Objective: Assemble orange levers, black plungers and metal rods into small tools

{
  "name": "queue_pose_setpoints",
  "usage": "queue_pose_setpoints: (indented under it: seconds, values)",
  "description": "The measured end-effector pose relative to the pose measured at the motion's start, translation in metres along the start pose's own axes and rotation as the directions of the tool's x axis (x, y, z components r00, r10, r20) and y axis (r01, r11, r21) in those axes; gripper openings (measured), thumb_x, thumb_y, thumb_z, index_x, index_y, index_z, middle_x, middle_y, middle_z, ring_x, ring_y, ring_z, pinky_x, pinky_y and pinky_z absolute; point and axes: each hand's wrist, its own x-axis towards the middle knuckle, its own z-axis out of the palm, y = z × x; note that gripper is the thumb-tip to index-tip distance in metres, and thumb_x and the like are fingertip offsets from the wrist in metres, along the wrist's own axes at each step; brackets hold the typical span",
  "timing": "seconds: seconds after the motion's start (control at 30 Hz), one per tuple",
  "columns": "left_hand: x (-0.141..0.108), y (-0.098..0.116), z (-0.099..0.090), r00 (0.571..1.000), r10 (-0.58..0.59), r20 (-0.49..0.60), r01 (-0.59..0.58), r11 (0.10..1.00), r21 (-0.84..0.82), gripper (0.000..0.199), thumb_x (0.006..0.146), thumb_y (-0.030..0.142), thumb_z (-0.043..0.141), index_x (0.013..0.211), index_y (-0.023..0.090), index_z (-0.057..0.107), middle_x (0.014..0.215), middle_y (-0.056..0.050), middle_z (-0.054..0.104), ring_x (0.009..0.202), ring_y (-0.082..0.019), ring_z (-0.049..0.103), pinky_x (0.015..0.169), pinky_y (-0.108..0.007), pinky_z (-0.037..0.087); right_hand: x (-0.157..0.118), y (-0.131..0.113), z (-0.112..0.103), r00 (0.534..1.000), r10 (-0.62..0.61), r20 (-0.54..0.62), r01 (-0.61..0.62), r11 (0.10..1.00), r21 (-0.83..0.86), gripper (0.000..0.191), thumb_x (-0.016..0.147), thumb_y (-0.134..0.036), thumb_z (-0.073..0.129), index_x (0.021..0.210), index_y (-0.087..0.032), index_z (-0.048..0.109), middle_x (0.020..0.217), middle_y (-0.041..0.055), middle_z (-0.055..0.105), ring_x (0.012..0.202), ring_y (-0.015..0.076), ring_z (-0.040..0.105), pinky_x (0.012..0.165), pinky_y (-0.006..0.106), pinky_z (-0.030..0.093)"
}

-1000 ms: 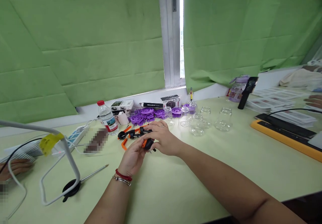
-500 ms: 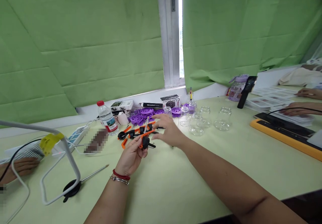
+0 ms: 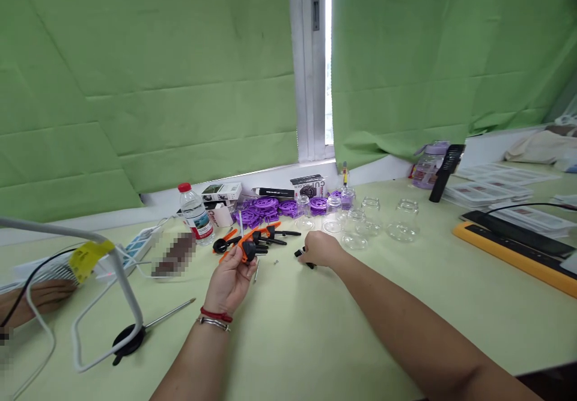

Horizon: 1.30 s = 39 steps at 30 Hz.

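My left hand (image 3: 231, 281) is closed around an orange-and-black plastic tool part (image 3: 247, 249), held a little above the table. A thin pale rod stands up behind it; I cannot tell whether they are joined. Fingers curled downward, my right hand (image 3: 322, 249) grips a small black part (image 3: 307, 260) at the table surface; the fingertips are partly hidden. Between the hands lie a thin metal pin (image 3: 256, 270) and a tiny screw (image 3: 276, 262). Just beyond my left hand rest several similar orange-and-black parts (image 3: 269, 237), with dark shafts pointing right.
Clear glass jars (image 3: 402, 223) stand at the right, behind my right hand. Purple plastic discs (image 3: 256, 211), small boxes (image 3: 222, 192) and a water bottle (image 3: 196, 216) line the back. A screwdriver (image 3: 171, 314) and white metal frame (image 3: 128, 287) are left. Another person's hand (image 3: 40, 299) is far left.
My right hand has moved away from my left hand, rightward and down to the table, and closed on a small black part. My left hand keeps the orange-and-black part, shifted slightly left.
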Motion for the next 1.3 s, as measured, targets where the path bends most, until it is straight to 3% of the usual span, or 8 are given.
queue_pose_setpoints:
  seconds: [0.2,0.33,0.43,0.53,0.8,0.97,1.1,1.3]
  values:
    - [0.001,0.001,-0.001,1.0,-0.01,0.018,0.011,1.0,-0.017,0.014,0.088,0.012,0.048,0.093,0.016,0.061,0.075,-0.005,0.065,0.058,-0.011,0.06,0.052,-0.023,0.054,0.001,-0.002,0.015,0.999,-0.041,-0.027,0.04,0.999,-0.026,0.005,0.063,-0.02,0.068,0.064,-0.016,0.065,0.071,0.0089,0.065,0.067,0.0218,0.061,0.051,0.026,0.036]
    - [0.0,0.001,0.0,0.998,-0.003,0.056,0.004,1.0,-0.018,0.018,0.089,0.013,0.044,0.09,0.012,0.062,0.074,-0.007,0.064,0.057,-0.012,0.059,0.05,-0.023,0.053,-0.001,-0.006,0.009,0.991,-0.131,-0.037,0.132,0.991,0.023,0.009,0.072,-0.027,0.063,0.071,-0.019,0.068,0.073,0.005,0.065,0.068,0.0179,0.06,0.054,0.025,0.037]
    - [-0.002,0.0,0.001,0.998,-0.003,0.057,0.004,1.0,-0.005,0.018,0.09,0.014,0.044,0.092,0.011,0.061,0.077,-0.009,0.064,0.056,-0.012,0.059,0.049,-0.024,0.053,-0.004,-0.013,0.002,0.944,-0.309,-0.116,0.323,0.937,0.132,0.014,0.075,-0.033,0.064,0.079,-0.021,0.069,0.082,0.0024,0.065,0.076,0.0156,0.059,0.062,0.024,0.04]
    - [-0.002,-0.002,0.002,0.998,-0.009,0.068,0.009,1.0,0.001,0.018,0.09,0.014,0.043,0.094,0.012,0.06,0.08,-0.008,0.065,0.056,-0.011,0.059,0.05,-0.024,0.053,-0.008,-0.019,0.0,0.885,-0.429,-0.183,0.463,0.856,0.229,0.01,0.073,-0.029,0.067,0.076,-0.019,0.069,0.081,0.0021,0.064,0.077,0.0149,0.057,0.067,0.024,0.04]
    - [-0.003,-0.003,0.001,0.991,-0.017,0.13,0.014,1.0,0.02,0.021,0.091,0.016,0.041,0.098,0.011,0.06,0.079,-0.008,0.066,0.057,-0.012,0.059,0.052,-0.024,0.053,-0.007,-0.018,0.008,0.93,-0.369,-0.001,0.326,0.821,0.47,0.01,0.077,-0.025,0.058,0.08,-0.018,0.065,0.064,-0.0018,0.056,0.054,0.0091,0.045,0.051,0.02,0.032]
    - [-0.002,-0.005,-0.002,0.981,-0.017,0.191,0.012,1.0,0.023,0.019,0.088,0.017,0.048,0.1,0.012,0.062,0.085,-0.009,0.067,0.059,-0.012,0.06,0.055,-0.024,0.054,-0.006,-0.019,0.01,0.916,-0.399,-0.031,0.343,0.743,0.574,0.009,0.074,-0.02,0.058,0.081,-0.018,0.064,0.067,-0.0023,0.056,0.057,0.0091,0.044,0.052,0.02,0.033]
    - [-0.002,-0.01,-0.002,0.978,-0.043,0.203,0.028,0.997,0.073,0.016,0.083,0.015,0.057,0.096,0.013,0.064,0.085,-0.008,0.067,0.062,-0.013,0.062,0.057,-0.024,0.054,-0.008,-0.025,0.012,0.918,-0.395,0.014,0.293,0.705,0.646,0.012,0.073,-0.014,0.056,0.08,-0.019,0.064,0.066,-0.0023,0.054,0.058,0.0093,0.045,0.053,0.021,0.035]
    - [-0.002,-0.003,-0.002,0.99,0.025,0.141,-0.028,0.999,0.018,0.016,0.087,0.016,0.05,0.092,0.012,0.064,0.076,-0.007,0.065,0.057,-0.012,0.06,0.053,-0.023,0.053,-0.003,-0.024,0.015,0.957,-0.289,-0.008,0.215,0.695,0.686,0.01,0.072,-0.012,0.053,0.077,-0.018,0.06,0.063,-0.0029,0.05,0.055,0.0087,0.041,0.052,0.022,0.034]
